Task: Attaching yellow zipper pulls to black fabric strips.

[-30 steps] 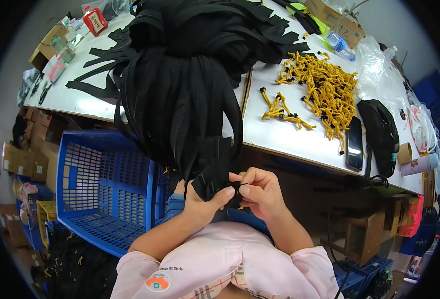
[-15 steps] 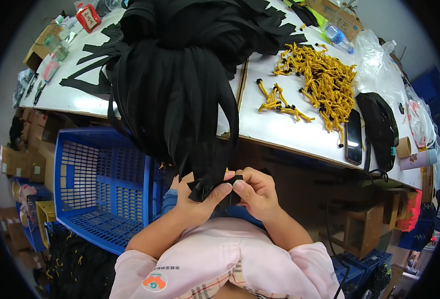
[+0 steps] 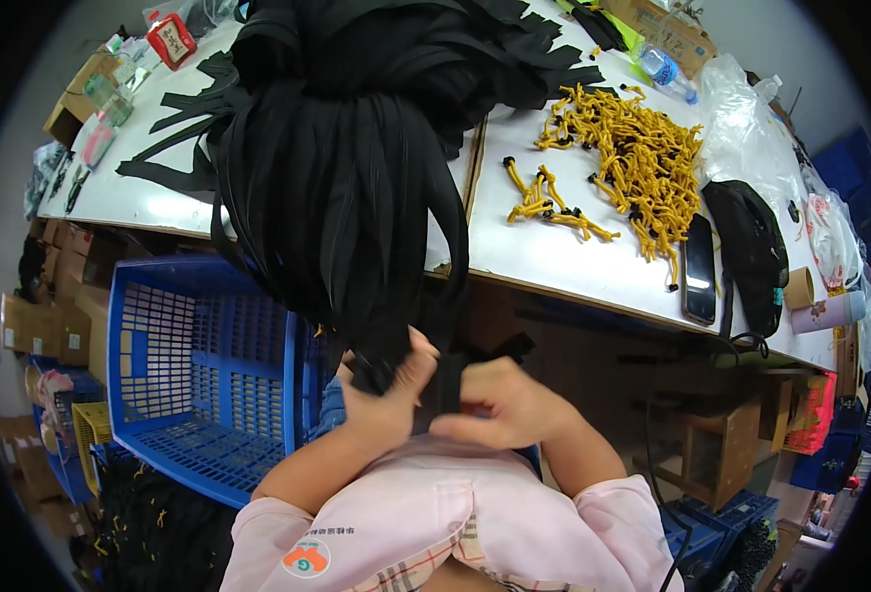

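A thick bundle of long black zipper tapes (image 3: 327, 187) hangs over the table's front edge toward me. My left hand (image 3: 388, 390) is closed around the lower ends of several of these tapes, above my lap. To its right, my right hand (image 3: 505, 403) is apart from it and smeared by motion. Its fingers look curled and its thumb points left; whether they hold anything does not show. Just beyond its knuckles is a short black strip end (image 3: 503, 348).
A pile of yellow cord pulls with black ends (image 3: 643, 158) lies on the white table (image 3: 544, 266). Right of it are a phone (image 3: 699, 269) and a black pouch (image 3: 748, 252). A blue plastic crate (image 3: 204, 365) stands at my left, below the table.
My hands were together at a black tape end. Now my right hand has moved away and lower, while my left keeps its grip on the tapes, shifted slightly left.
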`<act>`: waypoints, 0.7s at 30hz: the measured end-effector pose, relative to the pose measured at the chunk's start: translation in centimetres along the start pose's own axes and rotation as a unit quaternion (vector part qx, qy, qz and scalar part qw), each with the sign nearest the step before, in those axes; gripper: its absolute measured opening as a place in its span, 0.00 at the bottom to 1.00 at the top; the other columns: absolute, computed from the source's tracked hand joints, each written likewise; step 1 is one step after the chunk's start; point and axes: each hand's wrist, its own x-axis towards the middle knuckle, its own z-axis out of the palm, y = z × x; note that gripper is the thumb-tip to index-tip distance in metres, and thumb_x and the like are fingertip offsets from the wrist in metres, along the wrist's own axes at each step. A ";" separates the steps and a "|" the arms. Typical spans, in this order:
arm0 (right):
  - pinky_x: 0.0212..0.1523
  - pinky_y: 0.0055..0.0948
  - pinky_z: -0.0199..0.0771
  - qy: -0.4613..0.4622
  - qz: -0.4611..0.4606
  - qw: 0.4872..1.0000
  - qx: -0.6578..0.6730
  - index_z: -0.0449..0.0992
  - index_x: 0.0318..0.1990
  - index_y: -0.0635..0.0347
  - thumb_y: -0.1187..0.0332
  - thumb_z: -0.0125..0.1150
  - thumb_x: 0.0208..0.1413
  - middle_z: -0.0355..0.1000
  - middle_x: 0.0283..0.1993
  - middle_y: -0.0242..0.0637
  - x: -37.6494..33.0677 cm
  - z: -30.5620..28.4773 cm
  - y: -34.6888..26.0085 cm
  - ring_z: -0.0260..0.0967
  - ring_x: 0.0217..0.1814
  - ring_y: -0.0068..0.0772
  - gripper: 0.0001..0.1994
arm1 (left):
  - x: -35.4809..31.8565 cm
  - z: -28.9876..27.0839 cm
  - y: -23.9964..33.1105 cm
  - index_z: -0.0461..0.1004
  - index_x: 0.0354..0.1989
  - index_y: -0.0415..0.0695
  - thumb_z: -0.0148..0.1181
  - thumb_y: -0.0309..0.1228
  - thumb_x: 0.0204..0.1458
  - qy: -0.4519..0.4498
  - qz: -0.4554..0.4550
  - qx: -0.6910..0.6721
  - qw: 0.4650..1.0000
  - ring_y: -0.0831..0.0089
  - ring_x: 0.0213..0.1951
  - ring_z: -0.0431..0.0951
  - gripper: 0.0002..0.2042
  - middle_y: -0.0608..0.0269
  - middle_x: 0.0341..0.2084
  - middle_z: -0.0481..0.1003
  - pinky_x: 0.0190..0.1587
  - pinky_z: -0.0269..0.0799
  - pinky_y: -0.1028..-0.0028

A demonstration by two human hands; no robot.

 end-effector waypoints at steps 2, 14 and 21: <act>0.20 0.22 0.60 -0.070 0.066 0.994 -0.049 0.70 0.27 0.64 0.68 0.61 0.39 0.68 0.24 0.33 -0.9 0.3 0.8 0.62 0.21 0.28 0.10 | 0.6 0.0 0.3 0.67 0.27 0.39 0.52 0.35 0.49 0.004 -0.086 -0.050 0.995 0.82 0.15 0.63 0.10 0.66 0.16 0.67 0.17 0.59 0.82; 0.26 0.26 0.62 0.245 -0.220 0.895 -0.301 0.69 0.27 0.61 0.76 0.63 0.31 0.66 0.28 0.37 0.1 1.0 0.0 0.61 0.26 0.34 0.11 | 0.8 -0.2 0.7 0.61 0.46 0.35 0.54 0.38 0.46 -0.148 -0.257 -0.173 0.939 0.82 0.28 0.67 0.23 0.67 0.28 0.67 0.29 0.64 0.82; 0.17 0.18 0.59 0.249 -0.023 0.964 -0.088 0.70 0.28 0.66 0.77 0.55 0.43 0.65 0.20 0.35 -0.9 0.5 -0.6 0.59 0.17 0.22 0.03 | 0.3 0.6 0.5 0.65 0.41 0.35 0.62 0.27 0.40 -0.074 -0.100 -0.042 0.991 0.83 0.27 0.69 0.19 0.68 0.24 0.70 0.31 0.66 0.82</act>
